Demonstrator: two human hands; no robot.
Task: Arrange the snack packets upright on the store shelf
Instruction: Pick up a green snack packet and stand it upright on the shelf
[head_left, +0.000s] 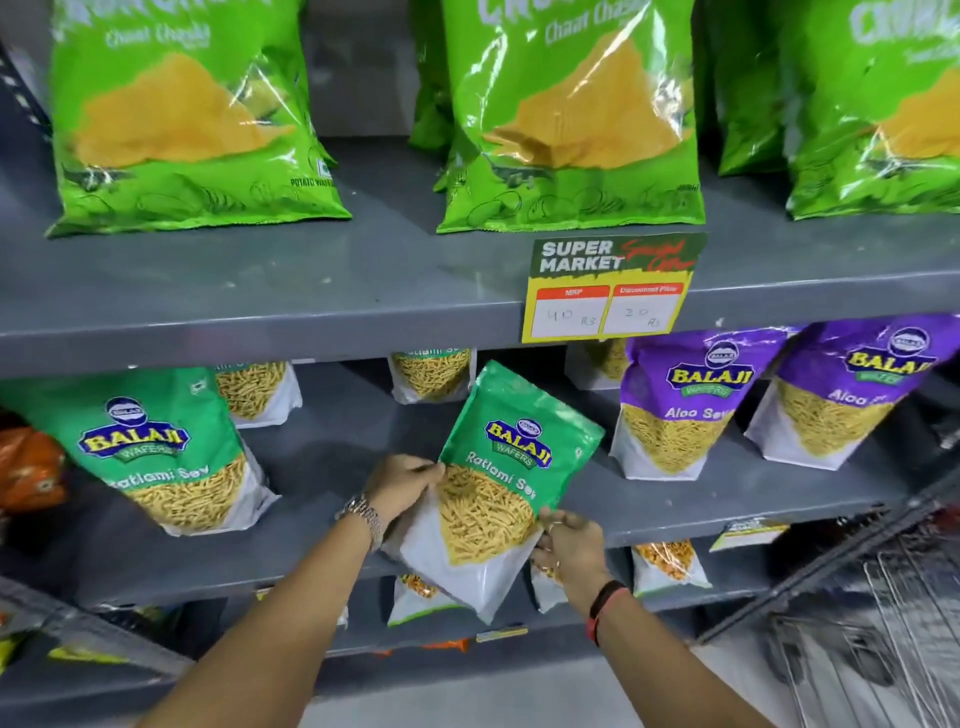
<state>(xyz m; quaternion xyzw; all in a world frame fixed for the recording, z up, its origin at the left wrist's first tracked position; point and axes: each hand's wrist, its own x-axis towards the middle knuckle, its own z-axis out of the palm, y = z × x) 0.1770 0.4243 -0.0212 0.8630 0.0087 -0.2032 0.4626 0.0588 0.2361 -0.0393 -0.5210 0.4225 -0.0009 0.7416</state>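
A green Ratlami Sev packet (498, 483) is held tilted in front of the middle shelf (332, 457), its top leaning right and its base below the shelf's front edge. My left hand (402, 483) grips its left side and my right hand (569, 551) holds its lower right corner. Another green Ratlami Sev packet (166, 452) stands on the same shelf to the left. Two purple Aloo Sev packets (685, 405) (847, 389) stand to the right. More sev packets (431, 374) sit further back on the shelf.
Large light-green chip bags (566, 114) stand on the upper shelf, above a yellow price tag (608, 296). An orange packet (28, 467) is at the far left. Smaller packets (667, 566) sit on the lower shelf. A wire cart (883, 639) stands at the lower right.
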